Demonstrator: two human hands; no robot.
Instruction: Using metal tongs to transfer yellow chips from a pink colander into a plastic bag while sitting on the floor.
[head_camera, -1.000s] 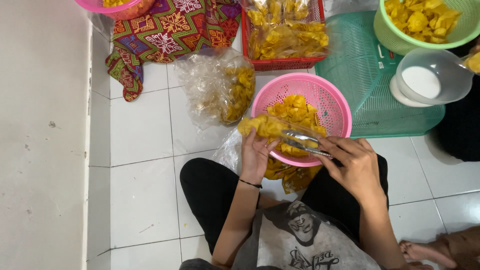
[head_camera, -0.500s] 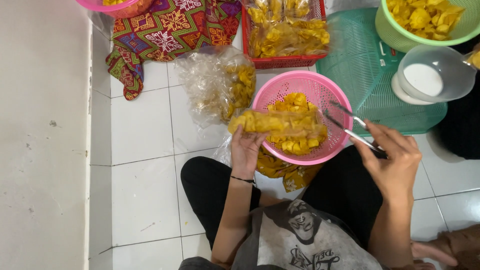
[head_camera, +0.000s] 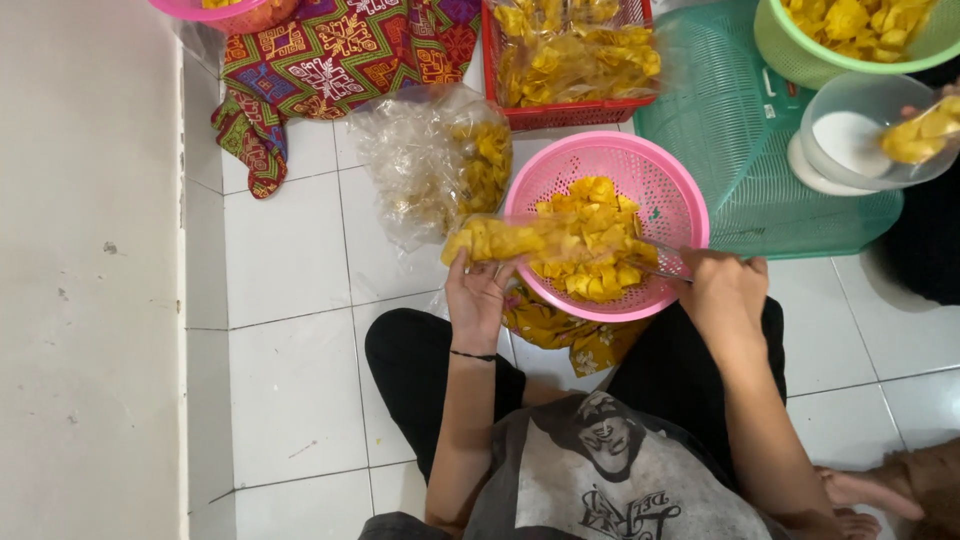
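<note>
My left hand (head_camera: 478, 294) holds up a small clear plastic bag of yellow chips (head_camera: 510, 239) at the left rim of a pink round basket (head_camera: 672, 190). The basket holds a heap of yellow chips (head_camera: 595, 245). My right hand (head_camera: 722, 296) grips metal tongs (head_camera: 662, 252) whose tips reach into the chips at the basket's right side. I sit cross-legged on white floor tiles, with another filled bag of chips (head_camera: 570, 340) lying between my knees under the basket.
A large clear bag of chips (head_camera: 440, 160) lies left of the basket. A red crate (head_camera: 570, 60) of packed chips stands behind. A green mesh tray (head_camera: 740, 150), a green bowl (head_camera: 850, 40) of chips and a clear bowl (head_camera: 860, 135) are at the right; patterned cloth (head_camera: 320, 70) at back.
My right hand with the tongs has swung out to the right and come back down into the basket. The bag in my left hand stays at the basket's left rim.
</note>
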